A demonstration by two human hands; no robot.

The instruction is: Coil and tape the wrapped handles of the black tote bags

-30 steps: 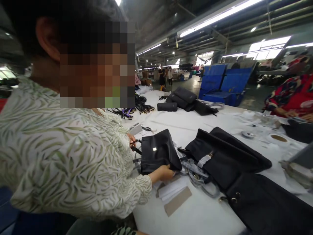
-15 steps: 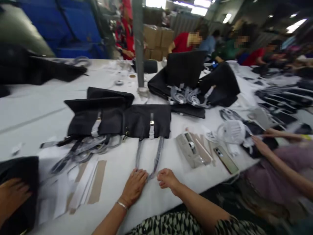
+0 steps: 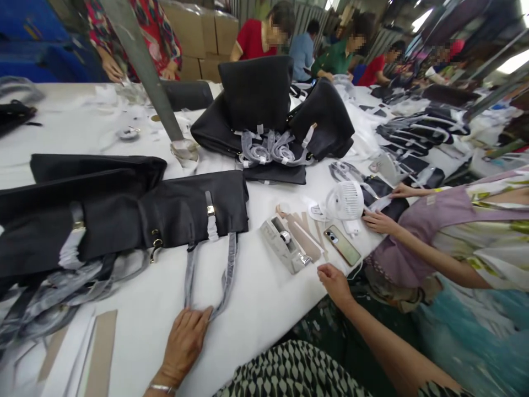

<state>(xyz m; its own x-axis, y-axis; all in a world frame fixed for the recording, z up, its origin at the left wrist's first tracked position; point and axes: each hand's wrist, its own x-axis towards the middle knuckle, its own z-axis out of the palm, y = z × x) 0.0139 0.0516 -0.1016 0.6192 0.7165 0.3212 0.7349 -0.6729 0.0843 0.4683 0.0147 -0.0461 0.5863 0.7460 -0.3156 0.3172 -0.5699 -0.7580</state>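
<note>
Black handbags [image 3: 82,212] lie in a row across the left of the white table [image 3: 264,298], their grey wrapped straps spilling toward the near edge beside strips of brown card [image 3: 101,353]. From the nearest bag [image 3: 194,207] the handle loop [image 3: 225,275] runs down to the left hand [image 3: 184,342], which lies flat on the cloth, fingers [image 3: 202,317] spread narrow and resting on the loop's end. Further right a grey tape dispenser [image 3: 285,245] sits just beyond the right hand [image 3: 334,281], whose fingers are loosely curled and hold nothing, hovering at the table edge. Beside it lie a phone [image 3: 343,245] and a small white fan [image 3: 347,201], near a co-worker's hands [image 3: 378,220].
</note>
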